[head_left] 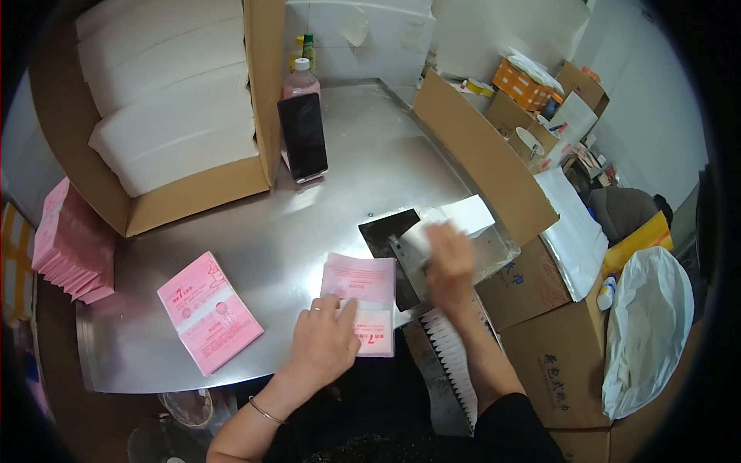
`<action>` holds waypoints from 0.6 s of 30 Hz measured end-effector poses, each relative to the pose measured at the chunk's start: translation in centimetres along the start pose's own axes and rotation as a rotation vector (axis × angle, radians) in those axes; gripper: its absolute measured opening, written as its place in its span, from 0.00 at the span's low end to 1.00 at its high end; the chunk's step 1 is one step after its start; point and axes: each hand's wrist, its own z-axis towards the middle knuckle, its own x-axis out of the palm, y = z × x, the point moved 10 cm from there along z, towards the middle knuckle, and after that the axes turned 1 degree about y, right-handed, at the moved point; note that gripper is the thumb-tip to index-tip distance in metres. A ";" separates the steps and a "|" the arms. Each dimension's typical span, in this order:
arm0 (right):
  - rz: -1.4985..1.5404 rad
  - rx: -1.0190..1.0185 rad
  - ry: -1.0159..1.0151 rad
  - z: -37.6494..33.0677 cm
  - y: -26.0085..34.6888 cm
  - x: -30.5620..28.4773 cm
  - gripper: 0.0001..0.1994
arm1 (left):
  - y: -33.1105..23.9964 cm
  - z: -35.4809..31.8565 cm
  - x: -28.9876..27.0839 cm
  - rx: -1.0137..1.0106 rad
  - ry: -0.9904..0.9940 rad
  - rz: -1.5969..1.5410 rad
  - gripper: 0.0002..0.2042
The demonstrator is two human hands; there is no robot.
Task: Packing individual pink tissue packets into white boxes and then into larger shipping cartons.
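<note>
My left hand [326, 336] lies on a pink printed packet [359, 272] near the table's front edge, its fingers resting on top. A pale band crosses the packet beside my fingers. Further right, my right hand [450, 258] is smeared by motion, so its fingers do not show clearly. It is over a metal block, next to a white block-like thing [469, 214] and a black flat piece [386, 231]. Below my right forearm sits a metal holder [441, 397] with a row of white, zigzag-edged pieces. A second pink packet stack [210, 312] with a white band lies to the left.
An open carton [197, 193] of white paper stacks stands at the back left. A dark phone [303, 137] leans before a pink bottle [301, 81]. More pink packets [73, 239] are piled at far left. Cartons [552, 363] and a white bag [648, 332] crowd the right.
</note>
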 end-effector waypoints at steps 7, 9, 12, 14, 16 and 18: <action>-0.074 -0.004 -0.380 3.8 -0.3 -10.4 0.22 | 1.3 -0.7 -2.6 -0.077 -0.066 0.003 0.22; -0.182 0.113 -0.410 4.6 -2.8 -10.3 0.25 | 1.4 -0.8 -2.5 -0.083 -0.068 0.013 0.23; -0.117 0.215 0.019 1.0 -9.3 -0.2 0.19 | 0.9 -0.5 -2.1 -0.077 -0.060 -0.005 0.23; -0.188 0.069 -0.092 -0.1 -6.9 0.2 0.17 | 1.1 -0.6 -1.9 -0.087 -0.046 -0.009 0.23; -0.130 0.116 -0.116 0.2 -7.0 0.1 0.16 | 0.7 -0.9 -2.1 -0.061 -0.064 0.022 0.22; -0.135 0.156 -0.056 1.8 -6.4 -0.3 0.13 | 1.0 -1.1 -2.0 -0.067 -0.061 0.027 0.22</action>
